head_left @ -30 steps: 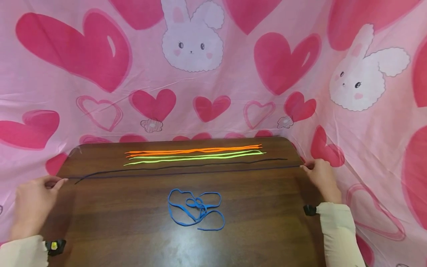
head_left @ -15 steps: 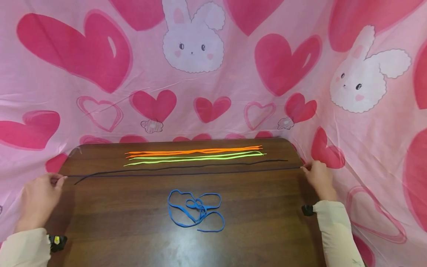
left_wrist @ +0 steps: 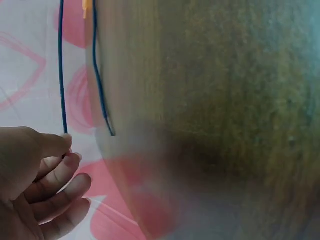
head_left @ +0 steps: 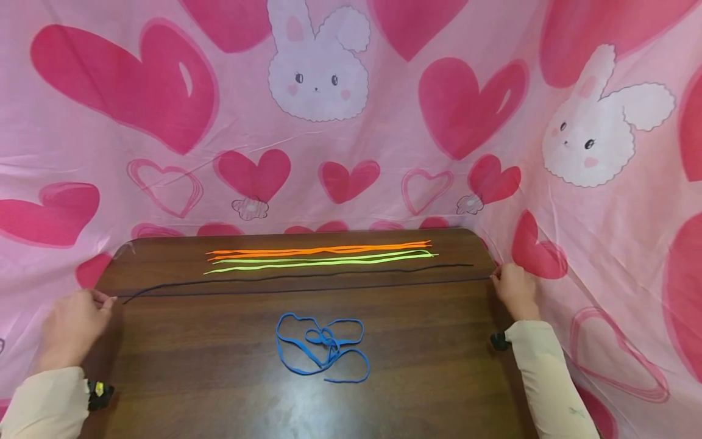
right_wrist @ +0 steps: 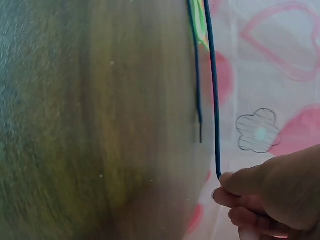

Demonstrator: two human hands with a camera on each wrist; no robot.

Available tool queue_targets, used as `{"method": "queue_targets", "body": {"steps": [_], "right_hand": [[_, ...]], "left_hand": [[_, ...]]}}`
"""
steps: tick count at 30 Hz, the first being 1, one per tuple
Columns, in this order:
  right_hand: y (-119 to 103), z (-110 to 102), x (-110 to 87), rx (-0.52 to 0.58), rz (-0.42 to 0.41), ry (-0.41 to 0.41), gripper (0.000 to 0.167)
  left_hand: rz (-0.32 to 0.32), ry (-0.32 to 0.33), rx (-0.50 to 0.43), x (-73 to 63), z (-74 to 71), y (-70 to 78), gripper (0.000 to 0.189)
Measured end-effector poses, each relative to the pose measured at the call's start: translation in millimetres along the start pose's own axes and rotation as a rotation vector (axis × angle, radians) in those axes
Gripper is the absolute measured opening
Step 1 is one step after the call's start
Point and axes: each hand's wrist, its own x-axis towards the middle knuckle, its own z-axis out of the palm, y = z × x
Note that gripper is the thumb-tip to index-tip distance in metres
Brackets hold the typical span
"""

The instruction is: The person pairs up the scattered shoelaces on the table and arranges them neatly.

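Observation:
A dark navy shoelace [head_left: 301, 290] is stretched almost straight across the width of the table. My left hand [head_left: 74, 329] pinches one end between thumb and index finger; in the left wrist view the other fingers are loosely bent. At the opposite end, my right hand [head_left: 518, 292] pinches the same shoelace, near the table's right edge. Just behind it lies a second dark shoelace [head_left: 329, 274], whose left end bends toward me. Its tip [left_wrist: 104, 107] shows beside the held one in the left wrist view.
Neon yellow shoelaces [head_left: 329, 262] and orange shoelaces [head_left: 318, 249] lie lengthwise near the back of the brown wooden table [head_left: 219, 396]. A tangled blue shoelace [head_left: 296, 369] rests mid-table, nearer to me. Pink cloth [head_left: 384, 134] with hearts and rabbits hangs behind and at the sides.
Both hands have shifted slightly inward, the left one rightward and the right one leftward. Over the last half second the held shoelace's left end has come a little toward me. The other shoelaces lie still.

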Motion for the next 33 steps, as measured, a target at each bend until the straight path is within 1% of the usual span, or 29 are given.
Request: {"method": "queue_targets", "body": {"steps": [4, 9, 11, 15, 17, 20, 25, 29, 33], "right_hand": [[0.1, 5.4, 4.1, -0.021, -0.023, 0.009, 0.011], [0.7, 10.7, 12.5, -0.044, 0.01, -0.037, 0.017], [1.1, 12.6, 15.7, -0.054, 0.027, -0.064, 0.02], [2.7, 17.2, 20.6, -0.059, 0.059, -0.098, 0.023], [3.2, 19.4, 22.0, -0.054, 0.071, -0.098, 0.025], [4.2, 22.6, 23.6, -0.044, 0.085, -0.085, 0.026], [4.4, 27.0, 27.3, -0.003, 0.134, -0.081, 0.028], [2.5, 29.5, 31.4, 0.034, 0.197, -0.103, 0.03], [0.5, 30.8, 34.5, 0.048, 0.231, -0.114, 0.03]], "left_hand": [[-0.047, -0.046, 0.005, 4.1, 2.5, -3.0, 0.022], [-0.099, -0.117, 0.01, 11.7, 3.4, -7.1, 0.026], [-0.101, -0.143, 0.015, 13.7, 4.1, -8.6, 0.027], [-0.095, -0.174, 0.026, 15.6, 7.0, -10.2, 0.028], [-0.101, -0.187, 0.028, 16.2, 8.2, -11.0, 0.028], [-0.135, -0.211, 0.021, 17.4, 9.3, -12.4, 0.029], [-0.171, -0.215, 0.013, 19.5, 12.6, -13.7, 0.032], [-0.166, -0.2, 0.001, 22.9, 14.4, -13.1, 0.031], [-0.148, -0.176, -0.012, 25.7, 15.9, -11.9, 0.029]]}}
